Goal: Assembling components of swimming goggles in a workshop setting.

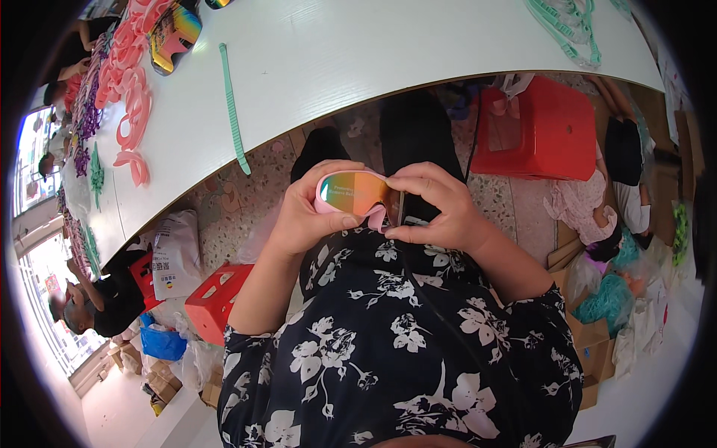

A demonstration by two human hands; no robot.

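Note:
A pair of goggles with a pink frame and a mirrored orange-green lens (349, 196) is held over my lap, just off the table's near edge. My left hand (302, 203) wraps the left end, its thumb along the lower rim and its fingers behind. At the other end, my right hand (441, 200) pinches the lens's right side between thumb and fingers. There the lens looks dark and stands partly apart from the pink frame (376, 219), which bends below it. How the far side of the frame sits is hidden.
On the white table (328, 56) lie pink goggle frames (133, 112), mirrored lenses (175, 39), a green strap (232, 108) and more green straps (575, 33). Red stools (534, 131) stand below. A white sack (176, 254) is at left; people sit along both sides.

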